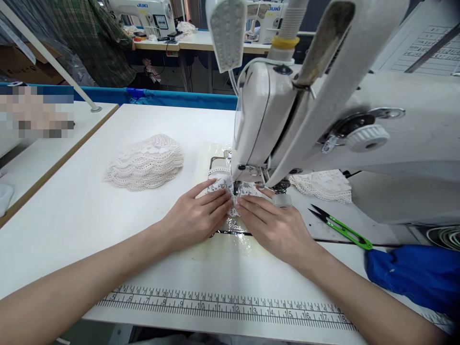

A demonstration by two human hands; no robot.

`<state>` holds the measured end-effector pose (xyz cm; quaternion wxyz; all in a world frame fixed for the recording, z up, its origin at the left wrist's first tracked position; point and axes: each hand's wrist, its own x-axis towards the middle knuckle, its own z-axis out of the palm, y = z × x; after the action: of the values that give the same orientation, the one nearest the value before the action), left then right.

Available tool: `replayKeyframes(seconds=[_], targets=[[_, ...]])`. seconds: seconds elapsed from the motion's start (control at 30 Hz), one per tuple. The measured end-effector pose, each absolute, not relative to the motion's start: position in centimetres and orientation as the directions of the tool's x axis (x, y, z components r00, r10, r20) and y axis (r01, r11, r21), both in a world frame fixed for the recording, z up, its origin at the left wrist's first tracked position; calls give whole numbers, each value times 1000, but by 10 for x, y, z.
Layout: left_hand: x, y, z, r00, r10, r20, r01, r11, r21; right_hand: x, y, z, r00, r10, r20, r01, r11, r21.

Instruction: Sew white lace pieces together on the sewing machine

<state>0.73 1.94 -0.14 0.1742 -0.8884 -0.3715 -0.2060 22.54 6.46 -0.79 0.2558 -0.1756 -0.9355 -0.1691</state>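
Note:
A piece of white lace (224, 178) lies under the needle and presser foot of a white sewing machine (253, 110). My left hand (201, 211) rests flat on the lace's left side, its fingers stretched toward the needle. On the other side, my right hand (275, 223) presses the lace with fingers extended, close in front of the presser foot. The fingertips of both hands nearly meet there. Part of the lace is hidden beneath my fingers and the machine head. To the left sits a stack of scalloped lace pieces (147, 163); more lace (321, 186) lies behind the machine's needle area at right.
Green-handled thread snips (341, 227) lie right of my right hand, near a blue cloth (413, 275). A printed ruler (230, 306) runs along the table's front edge. Across a blue trough (187, 99), other sewing machines (147, 19) and a person in a plaid sleeve (93, 38) are visible.

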Motion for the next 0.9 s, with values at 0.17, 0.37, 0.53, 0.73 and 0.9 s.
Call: replayKeyframes(seconds=[0.17, 0.37, 0.53, 0.73, 0.9], targets=[[7, 15, -3, 634, 597, 493, 735, -663, -141, 226, 63, -9, -806, 263, 531, 421, 885, 200], [7, 21, -2, 613, 614, 498, 754, -644, -133, 223, 63, -6, -777, 324, 540, 475, 865, 164], [10, 15, 1, 588, 655, 475, 779, -616, -116, 223, 61, -3, -760, 335, 556, 468, 877, 111], [9, 11, -1, 584, 657, 477, 783, -610, -118, 224, 59, -3, -767, 353, 536, 479, 871, 111], [8, 16, -3, 573, 661, 484, 792, -598, -121, 222, 60, -3, -769, 370, 522, 504, 853, 138]])
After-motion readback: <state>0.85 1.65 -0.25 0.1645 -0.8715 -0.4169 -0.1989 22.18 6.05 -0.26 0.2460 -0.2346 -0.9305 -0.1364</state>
